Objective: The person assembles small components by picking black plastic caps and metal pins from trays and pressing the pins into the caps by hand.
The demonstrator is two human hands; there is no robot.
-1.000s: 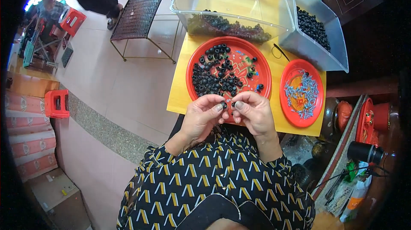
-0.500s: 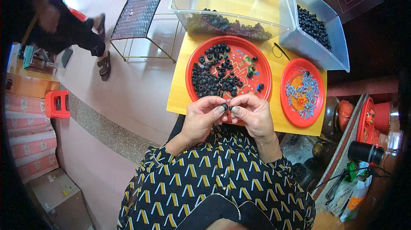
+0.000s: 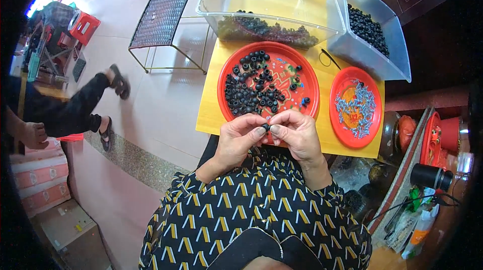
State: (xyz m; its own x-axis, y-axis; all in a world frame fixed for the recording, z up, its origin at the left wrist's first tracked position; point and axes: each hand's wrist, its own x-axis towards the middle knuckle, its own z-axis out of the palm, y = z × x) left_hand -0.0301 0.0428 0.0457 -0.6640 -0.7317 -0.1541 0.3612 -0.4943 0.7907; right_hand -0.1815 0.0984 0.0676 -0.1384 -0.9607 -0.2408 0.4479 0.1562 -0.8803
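Observation:
My left hand [image 3: 239, 138] and my right hand [image 3: 298, 135] meet at the near rim of a red round tray [image 3: 314, 96]. Between the two pairs of thumb and forefinger is a small round black part [image 3: 265, 126]. Both hands are closed in a pinch on it; any smaller piece in the fingers is hidden. Many hollow black parts [image 3: 246, 94] lie in the tray, mostly on its left side. On the right, a smaller red plate [image 3: 347, 138] holds tiny silvery-blue pieces [image 3: 361, 104] and one black part.
Two clear plastic bins, one behind the tray [image 3: 282, 23] and one at the right [image 3: 397, 66], hold more black parts. Black-handled scissors [image 3: 329, 59] lie on the yellow table [image 3: 209, 114]. A woven stool [image 3: 163, 16] stands left; another person [image 3: 75, 114] is beyond it.
My fingertips have come closer together, joining around the black part. The other person has stepped nearer along the left side, partly covering the red stool there. The trays have not moved.

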